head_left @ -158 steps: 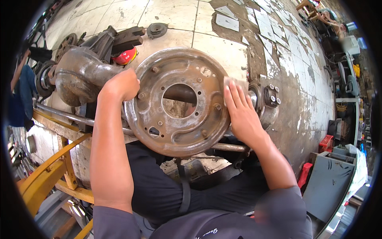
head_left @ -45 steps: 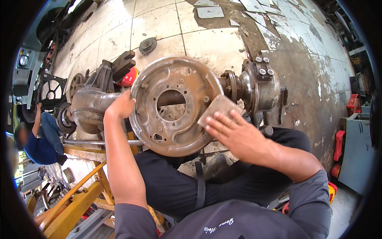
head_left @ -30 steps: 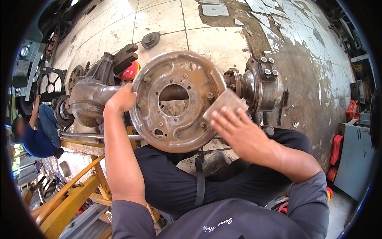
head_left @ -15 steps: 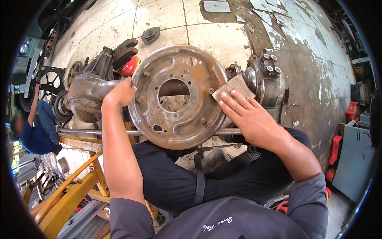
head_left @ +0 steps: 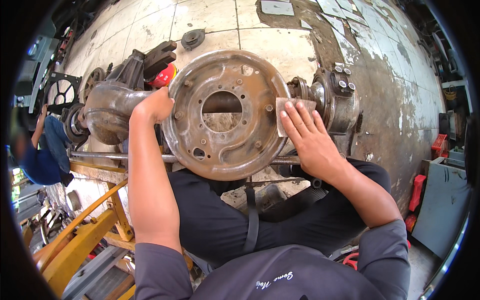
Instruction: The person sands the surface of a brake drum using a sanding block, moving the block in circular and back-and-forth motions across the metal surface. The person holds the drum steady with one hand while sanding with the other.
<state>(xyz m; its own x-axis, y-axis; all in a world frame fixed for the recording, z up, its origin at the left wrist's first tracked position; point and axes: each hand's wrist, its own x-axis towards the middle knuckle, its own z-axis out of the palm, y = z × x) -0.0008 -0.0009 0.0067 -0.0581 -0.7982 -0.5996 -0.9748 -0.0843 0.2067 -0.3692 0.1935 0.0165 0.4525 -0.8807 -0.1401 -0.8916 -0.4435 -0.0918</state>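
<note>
A round, rusty brake backing plate [head_left: 220,157] with a large centre hole and several bolts lies tilted above my lap. My left hand [head_left: 156,106] is closed on its left rim, fingertips mostly hidden. On the right rim, my right hand [head_left: 314,145] presses a brownish square of sandpaper [head_left: 282,119] against the metal. Its fingers are stretched over the sheet; the thumb is out of sight. Behind the plate runs a heavy axle housing [head_left: 102,107], with a metal hub [head_left: 341,102] at its right end.
A long metal rod [head_left: 120,156] crosses below the plate. A yellow frame [head_left: 82,250] stands at lower left. Near a fan shroud at far left is another person [head_left: 40,160] in blue. A grey cabinet [head_left: 440,205] and a red stand [head_left: 416,192] are at right.
My right hand and the sandpaper have turned and shifted slightly, the sheet now lying more upright along the right rim. The plate appears slightly higher in view. My left hand keeps its hold.
</note>
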